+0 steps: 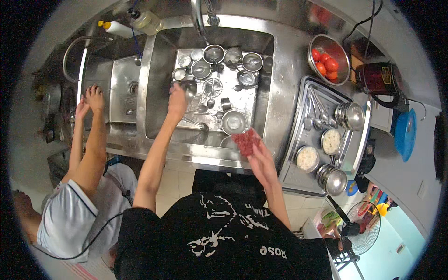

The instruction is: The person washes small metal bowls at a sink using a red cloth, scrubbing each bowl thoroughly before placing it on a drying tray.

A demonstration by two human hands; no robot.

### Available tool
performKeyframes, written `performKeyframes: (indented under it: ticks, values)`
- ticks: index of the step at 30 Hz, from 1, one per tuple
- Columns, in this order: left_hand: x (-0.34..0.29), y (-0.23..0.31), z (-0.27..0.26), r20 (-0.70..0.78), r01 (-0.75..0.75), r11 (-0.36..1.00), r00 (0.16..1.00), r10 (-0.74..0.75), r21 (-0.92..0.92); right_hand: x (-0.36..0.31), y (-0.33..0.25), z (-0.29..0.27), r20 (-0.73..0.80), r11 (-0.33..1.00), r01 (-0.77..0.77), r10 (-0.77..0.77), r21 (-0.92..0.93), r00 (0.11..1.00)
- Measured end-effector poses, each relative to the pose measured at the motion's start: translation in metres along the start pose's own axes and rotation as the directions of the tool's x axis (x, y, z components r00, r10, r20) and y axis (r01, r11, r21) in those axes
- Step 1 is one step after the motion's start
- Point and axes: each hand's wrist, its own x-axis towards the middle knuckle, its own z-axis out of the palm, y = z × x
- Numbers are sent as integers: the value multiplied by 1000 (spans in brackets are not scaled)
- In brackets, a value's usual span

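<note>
- Head view: our left hand (pixel 177 100) is down in the steel sink (pixel 158 70), fingers closed around a small steel cup (pixel 189 87) that sits at its one o'clock.
- Our right hand (pixel 261 161) hovers over the sink's front rim, gripping a red scrubbing pad (pixel 246 141) at its eleven o'clock, well apart from the cup.
- We judge the step in hand to be scrubbing: we'd bring pad and cup together low over the basin, so drips and any slip land inside.
- A firm hold matters; wet steel will likely be slick, and we'd turn the cup against the pad rather than squeeze harder.
- More small steel bowls (pixel 213 53) crowd the basin from twelve to three o'clock of the left hand; we'd keep the elbow clear of them.
- At three o'clock on the tabletop lies a steel tray (pixel 298 186) with stacked bowls.
- At nine o'clock another person's hands (pixel 91 100) rest on the smaller basin (pixel 122 88).
</note>
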Motion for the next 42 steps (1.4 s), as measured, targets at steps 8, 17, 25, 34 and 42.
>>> performKeyframes:
  ticks: [8, 17, 25, 34, 42]
  values:
    - [-108, 12, -50, 605, 621, 152, 784, -140, -769, 145, 65, -91, 33, 493, 10, 38, -870, 999]
    - [-175, 22, -141, 582, 518, -271, 757, -296, -811, 267, 156, -177, 206, -574, 141, -50, -806, 977]
    - [-199, 10, -120, 611, 415, -474, 679, -407, -777, 273, 156, -224, 210, -416, 228, 89, -880, 974]
    - [-177, 46, -92, 416, 488, 58, 795, -441, -871, 131, 47, -61, 42, 614, -14, 77, -789, 996]
    - [-180, 112, -125, 316, 326, 29, 932, -177, -945, 47, 59, 97, 325, 93, 423, -502, -901, 801]
